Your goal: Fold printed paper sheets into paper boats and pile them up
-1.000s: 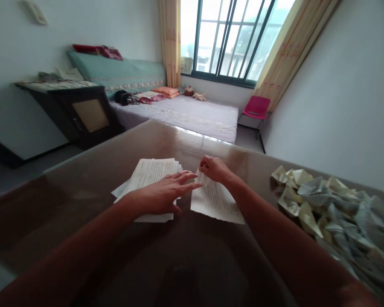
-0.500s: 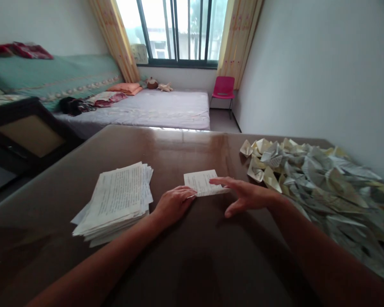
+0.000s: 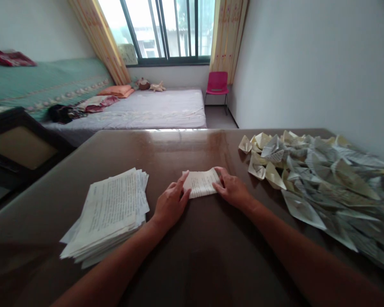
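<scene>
A small folded sheet of printed paper (image 3: 202, 184) lies in front of me on the brown table (image 3: 192, 247). My left hand (image 3: 173, 198) has its thumb and forefinger at the paper's left edge. At the right edge, my right hand (image 3: 232, 187) grips the sheet between thumb and fingers. The paper bows up slightly between the two hands. To the left of my left hand rests a stack of printed sheets (image 3: 110, 209). On the right side is a heap of folded paper boats (image 3: 326, 170), apart from my right hand.
Beyond the table's far edge stands a bed (image 3: 166, 108) with a pink chair (image 3: 217, 85) beside it. A dark cabinet (image 3: 22, 149) is at the left. A white wall (image 3: 291, 72) runs along the right.
My right hand has come down from above the paper and taken its right edge. My left hand has shifted to the left edge. The view has turned slightly right.
</scene>
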Action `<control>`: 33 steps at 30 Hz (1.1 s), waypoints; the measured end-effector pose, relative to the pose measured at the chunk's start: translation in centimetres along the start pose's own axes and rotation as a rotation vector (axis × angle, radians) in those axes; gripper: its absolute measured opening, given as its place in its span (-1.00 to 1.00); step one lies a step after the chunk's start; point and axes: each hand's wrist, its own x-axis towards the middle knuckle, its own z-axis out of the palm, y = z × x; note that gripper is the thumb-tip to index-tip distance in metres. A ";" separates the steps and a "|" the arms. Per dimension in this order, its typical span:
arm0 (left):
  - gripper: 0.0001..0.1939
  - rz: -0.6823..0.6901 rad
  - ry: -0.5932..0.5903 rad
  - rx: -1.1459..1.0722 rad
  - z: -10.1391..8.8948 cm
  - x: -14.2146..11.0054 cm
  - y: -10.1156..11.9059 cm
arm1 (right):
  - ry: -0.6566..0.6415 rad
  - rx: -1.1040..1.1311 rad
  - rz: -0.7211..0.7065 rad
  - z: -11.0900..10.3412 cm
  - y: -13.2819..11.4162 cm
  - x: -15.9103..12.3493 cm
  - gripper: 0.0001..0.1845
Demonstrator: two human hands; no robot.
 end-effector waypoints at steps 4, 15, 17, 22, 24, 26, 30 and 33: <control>-0.71 0.106 -0.044 0.217 -0.3 -0.1 0.0 | 0.044 -0.118 -0.114 0.3 -0.6 -1.1 -0.61; -0.71 0.116 -0.056 0.373 -0.2 0.2 0.2 | 0.049 -0.184 -0.151 0.3 -0.1 -0.5 -0.73; -0.70 0.110 -0.071 0.388 -0.3 0.3 0.3 | 0.055 -0.174 -0.146 0.4 0.0 -0.4 -0.73; -0.71 0.116 -0.064 0.408 -0.3 0.2 0.5 | 0.071 -0.149 -0.142 0.7 0.2 -0.1 -0.74; -0.72 0.133 -0.052 0.416 -0.2 0.2 0.5 | 0.073 -0.139 -0.137 0.8 0.2 0.0 -0.74; -0.73 0.157 -0.040 0.428 -0.2 0.2 0.3 | 0.076 -0.131 -0.135 0.8 0.3 0.0 -0.74; -0.73 0.280 0.052 0.408 0.2 0.1 0.2 | 0.074 -0.122 -0.133 0.8 0.2 0.2 -0.74; -0.66 0.481 0.047 0.334 0.7 -0.3 0.5 | 0.057 -0.121 -0.125 0.7 0.2 0.3 -0.74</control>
